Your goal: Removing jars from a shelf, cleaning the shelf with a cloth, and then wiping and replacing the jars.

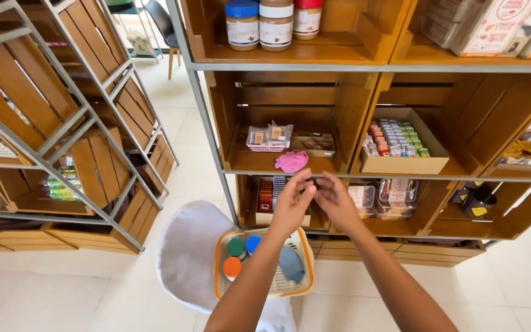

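Both bare forearms reach up and forward from the lower edge of the view, converging in the middle. The left hand [291, 206] and right hand [334, 201] meet fingertip to fingertip, fingers curled inward in a pinching pose, thumbs nearly touching

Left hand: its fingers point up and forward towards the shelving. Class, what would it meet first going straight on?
Probably the pink cloth on the shelf edge just beyond the left hand; depth is unclear from one view.

Crates [290, 92] varnished wood; frame [210, 141] matt metal; basket [302, 246] woven plastic.
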